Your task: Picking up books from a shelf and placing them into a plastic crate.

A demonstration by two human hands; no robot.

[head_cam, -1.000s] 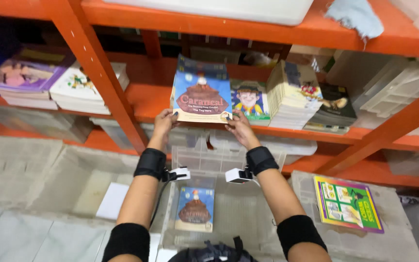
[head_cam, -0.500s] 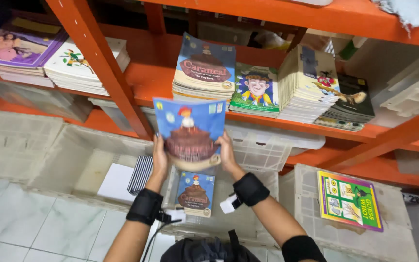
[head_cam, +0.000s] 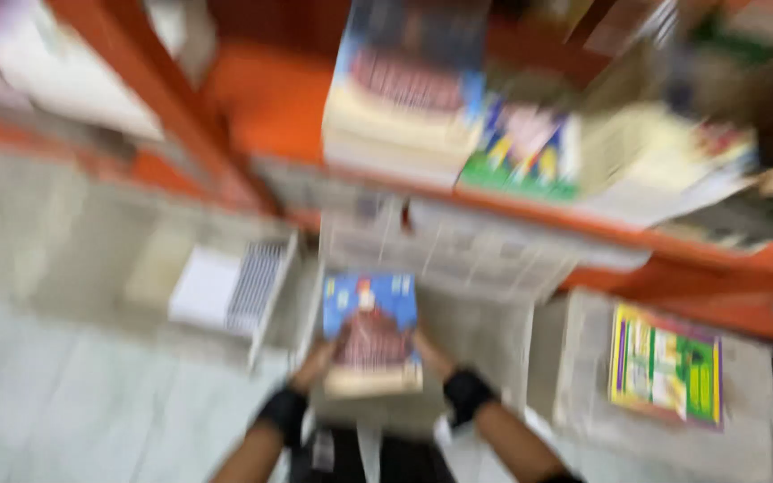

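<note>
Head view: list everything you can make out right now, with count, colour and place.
Picture is motion-blurred; counts are rough.
Held book: one, blue cover with brown figure, low centre, between both hands.
Book stacks: several, mixed colours, on the orange shelf.
Clear bins: a few, under the shelf.
Green and yellow book: one, on a bin at right.
White pad: one, left bin.
Left hand: on the book's left edge.
Right hand: on its right edge.

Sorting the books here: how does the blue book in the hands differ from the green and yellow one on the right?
The blue book is held between both hands, left hand and right hand; the green and yellow book lies untouched on a pale bin lid. The blue book's cover shows a brown shape; the other's is yellow-bordered green. Both face up, blurred.
</note>
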